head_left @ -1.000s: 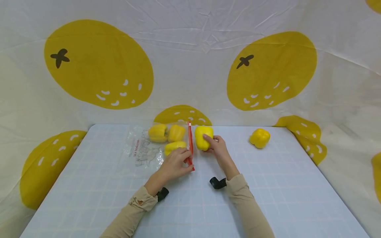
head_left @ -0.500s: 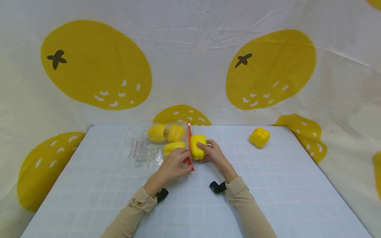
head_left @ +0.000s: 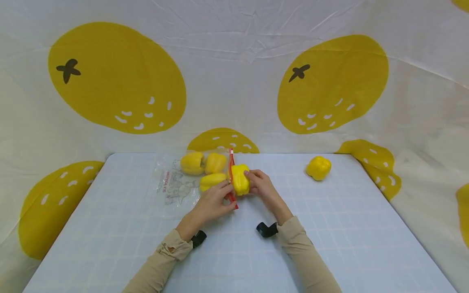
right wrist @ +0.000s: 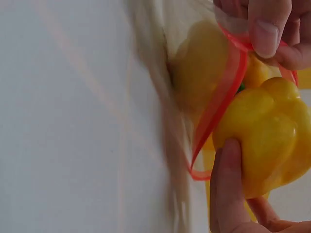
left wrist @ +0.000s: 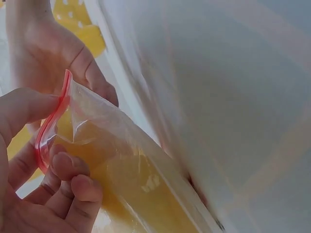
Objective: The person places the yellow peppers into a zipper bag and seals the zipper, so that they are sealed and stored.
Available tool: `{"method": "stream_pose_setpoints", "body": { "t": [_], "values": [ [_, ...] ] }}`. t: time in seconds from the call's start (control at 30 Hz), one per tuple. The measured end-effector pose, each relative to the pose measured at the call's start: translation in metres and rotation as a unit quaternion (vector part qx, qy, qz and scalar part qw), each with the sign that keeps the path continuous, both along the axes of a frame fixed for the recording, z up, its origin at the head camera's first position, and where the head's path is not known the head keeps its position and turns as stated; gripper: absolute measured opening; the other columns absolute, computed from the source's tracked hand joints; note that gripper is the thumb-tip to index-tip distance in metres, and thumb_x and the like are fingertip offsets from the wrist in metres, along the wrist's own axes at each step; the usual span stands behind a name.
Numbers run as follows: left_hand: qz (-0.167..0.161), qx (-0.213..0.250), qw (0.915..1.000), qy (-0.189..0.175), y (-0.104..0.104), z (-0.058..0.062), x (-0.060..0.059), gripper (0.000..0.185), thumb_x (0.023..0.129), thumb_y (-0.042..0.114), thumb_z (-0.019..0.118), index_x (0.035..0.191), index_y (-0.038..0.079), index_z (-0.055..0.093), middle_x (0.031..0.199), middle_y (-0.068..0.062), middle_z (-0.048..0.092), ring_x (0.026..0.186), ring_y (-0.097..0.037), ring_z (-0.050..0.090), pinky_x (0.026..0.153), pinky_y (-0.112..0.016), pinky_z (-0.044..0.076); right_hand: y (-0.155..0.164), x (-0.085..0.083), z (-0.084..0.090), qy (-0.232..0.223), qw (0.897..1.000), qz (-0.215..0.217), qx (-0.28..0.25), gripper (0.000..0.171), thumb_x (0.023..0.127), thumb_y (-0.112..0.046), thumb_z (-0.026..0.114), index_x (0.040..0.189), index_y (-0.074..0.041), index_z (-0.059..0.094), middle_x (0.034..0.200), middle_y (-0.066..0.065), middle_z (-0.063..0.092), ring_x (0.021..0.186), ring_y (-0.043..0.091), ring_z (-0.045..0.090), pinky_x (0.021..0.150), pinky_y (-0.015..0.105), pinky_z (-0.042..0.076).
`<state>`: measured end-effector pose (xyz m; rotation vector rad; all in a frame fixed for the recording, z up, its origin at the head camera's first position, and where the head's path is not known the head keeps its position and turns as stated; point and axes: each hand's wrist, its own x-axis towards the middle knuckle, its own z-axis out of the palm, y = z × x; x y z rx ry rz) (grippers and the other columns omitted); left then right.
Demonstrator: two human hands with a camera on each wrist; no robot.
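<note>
A clear zip bag [head_left: 172, 203] with a red zip edge lies on the table, three yellow bell peppers [head_left: 192, 163] inside it. My left hand [head_left: 212, 203] pinches the near part of the red edge [left wrist: 64, 94] between thumb and fingers; in the right wrist view the bag's mouth gapes. Another yellow bell pepper [right wrist: 267, 136] is held by my right hand [head_left: 265, 191], right at the mouth, with its stem end toward the bag. Thumb and fingers [right wrist: 231, 179] of the right hand lie on either side of that pepper.
One more yellow bell pepper [head_left: 318, 168] rests at the back right of the table [head_left: 366, 244]. Behind the table hangs a pale curtain [head_left: 234, 81] printed with big yellow fruit. A black wrist camera [head_left: 266, 230] sits by the right cuff.
My right hand has carried its pepper left and slightly nearer, from beside the bag to its red-edged mouth, and the pepper has turned a little. The left hand has kept its grip.
</note>
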<state>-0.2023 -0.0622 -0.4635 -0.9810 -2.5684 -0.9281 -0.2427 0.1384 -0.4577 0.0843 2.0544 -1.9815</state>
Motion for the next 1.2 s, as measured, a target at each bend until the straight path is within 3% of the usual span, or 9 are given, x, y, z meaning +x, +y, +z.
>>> {"method": "stream_pose_setpoints", "body": {
  "t": [0.13, 0.23, 0.57, 0.9, 1.07, 1.2],
  "values": [
    [0.004, -0.001, 1.0, -0.002, 0.0, 0.001, 0.0, 0.023, 0.079, 0.012, 0.081, 0.088, 0.014, 0.06, 0.087, 0.004, 0.051, 0.072, -0.011, 0.049, 0.064, -0.022, 0.046, -0.004, 0.0, -0.003, -0.01, 0.998, -0.004, -0.06, 0.054, 0.097, -0.034, 0.06, 0.132, 0.002, 0.043, 0.135, 0.019, 0.046, 0.092, 0.023, 0.061, 0.087, 0.034, 0.054],
    [0.004, -0.009, 0.9999, -0.006, 0.001, 0.003, 0.001, 0.023, 0.079, 0.013, 0.081, 0.089, 0.014, 0.061, 0.087, 0.003, 0.051, 0.073, -0.011, 0.049, 0.064, -0.023, 0.046, -0.005, 0.001, -0.005, -0.009, 0.998, 0.006, -0.065, 0.053, 0.096, -0.032, 0.062, 0.132, 0.002, 0.043, 0.135, 0.018, 0.044, 0.092, 0.024, 0.061, 0.087, 0.035, 0.054],
    [0.001, -0.015, 0.9996, -0.024, 0.001, 0.004, 0.002, 0.023, 0.08, 0.013, 0.081, 0.089, 0.015, 0.061, 0.084, 0.004, 0.047, 0.072, -0.011, 0.047, 0.063, -0.023, 0.044, -0.004, 0.002, -0.012, -0.009, 0.999, 0.038, -0.037, 0.046, 0.095, -0.03, 0.064, 0.128, 0.0, 0.049, 0.124, 0.017, 0.055, 0.092, 0.025, 0.066, 0.091, 0.043, 0.053],
    [-0.024, -0.004, 0.9989, -0.039, 0.0, 0.003, 0.002, 0.018, 0.082, 0.007, 0.078, 0.092, 0.009, 0.063, 0.085, 0.002, 0.048, 0.073, -0.013, 0.048, 0.065, -0.023, 0.044, -0.007, 0.006, -0.013, 0.009, 0.997, 0.067, -0.039, 0.048, 0.097, -0.024, 0.061, 0.141, -0.01, 0.049, 0.124, 0.019, 0.062, 0.092, 0.031, 0.066, 0.092, 0.048, 0.051],
    [-0.009, -0.018, 0.9995, -0.027, 0.0, 0.002, 0.003, 0.02, 0.08, 0.009, 0.08, 0.091, 0.012, 0.063, 0.084, 0.003, 0.049, 0.072, -0.012, 0.049, 0.064, -0.023, 0.045, -0.01, 0.006, -0.014, 0.025, 0.995, 0.094, -0.008, 0.051, 0.099, -0.025, 0.059, 0.147, -0.011, 0.047, 0.13, 0.017, 0.059, 0.094, 0.024, 0.065, 0.091, 0.045, 0.053],
    [0.008, -0.026, 0.9995, -0.016, 0.001, 0.001, 0.002, 0.022, 0.079, 0.012, 0.081, 0.088, 0.015, 0.062, 0.082, 0.004, 0.049, 0.069, -0.011, 0.048, 0.061, -0.022, 0.043, -0.011, 0.006, -0.013, 0.026, 0.995, 0.098, 0.005, 0.049, 0.103, -0.026, 0.052, 0.149, -0.011, 0.044, 0.122, 0.016, 0.062, 0.097, 0.026, 0.062, 0.088, 0.043, 0.053]
  ]
}}
